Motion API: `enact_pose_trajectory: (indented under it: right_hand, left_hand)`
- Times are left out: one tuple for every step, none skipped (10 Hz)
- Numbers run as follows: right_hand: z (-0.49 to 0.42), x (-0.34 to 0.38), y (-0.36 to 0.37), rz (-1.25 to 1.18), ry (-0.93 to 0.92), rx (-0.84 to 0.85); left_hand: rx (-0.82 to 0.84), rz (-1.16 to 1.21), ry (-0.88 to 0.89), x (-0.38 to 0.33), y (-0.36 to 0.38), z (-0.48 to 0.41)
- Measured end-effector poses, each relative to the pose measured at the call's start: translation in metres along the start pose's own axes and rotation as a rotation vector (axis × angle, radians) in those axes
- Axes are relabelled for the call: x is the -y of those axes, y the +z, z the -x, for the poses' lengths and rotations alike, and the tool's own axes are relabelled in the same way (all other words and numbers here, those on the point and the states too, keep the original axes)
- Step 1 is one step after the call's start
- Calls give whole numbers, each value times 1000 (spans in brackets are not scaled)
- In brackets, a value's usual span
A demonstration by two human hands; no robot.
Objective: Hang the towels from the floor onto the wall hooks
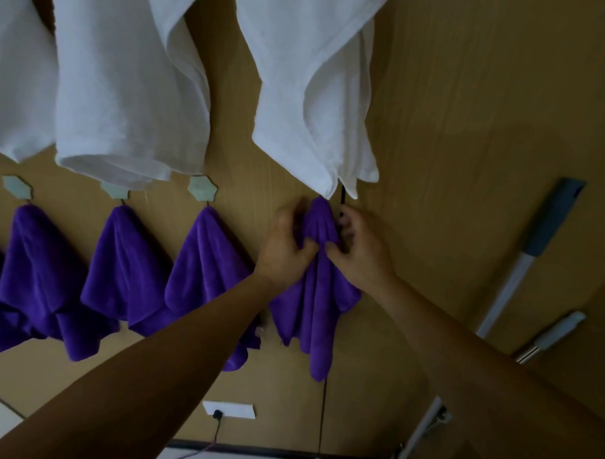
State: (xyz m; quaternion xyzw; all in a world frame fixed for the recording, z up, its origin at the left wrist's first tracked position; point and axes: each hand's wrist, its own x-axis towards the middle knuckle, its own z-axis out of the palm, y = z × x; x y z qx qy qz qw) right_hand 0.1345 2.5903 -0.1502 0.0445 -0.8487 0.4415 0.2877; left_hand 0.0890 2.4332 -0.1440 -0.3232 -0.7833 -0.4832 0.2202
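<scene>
Right, both hands pinched the rightmost purple towel (317, 297) just below its peak: left hand (288, 243) on its left flank, right hand (358, 251) on its right, equally near. The towel hung vertically at centre-right of frame, its peak tucked under the white towel (310, 91) corner. The hook was hidden, so I couldn't tell whether it had seated.

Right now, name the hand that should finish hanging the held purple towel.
Right, probably: the right hand has fingers raised beside the top of the purple towel, by the dark strip; the left hand grips the folds.
</scene>
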Motion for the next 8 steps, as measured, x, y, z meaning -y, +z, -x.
enact_pose_trajectory:
  right_hand:
    - [-4,12,17,-74,26,35]
    - [-1,9,27,-94,190,32]
    - [0,3,31,-26,279,115]
    - [3,7,29,-13,352,170]
    - [21,11,28,50,372,178]
    - [49,18,26,83,417,245]
    - [84,24,25,257,425,348]
    - [114,44,29,327,391,293]
  left_hand:
    - [55,25,0,-12,6,-9]
    - [76,46,-144,-11,10,-7]
    - [112,18,-200,-8,12,-4]
    - [183,21,-265,-12,8,1]
    - [308,3,-347,-12,0,17]
    - [643,-222,-430,-8,-15,40]
    - [795,-375,-444,-11,-38,67]
    - [780,-453,-322,-21,-71,90]
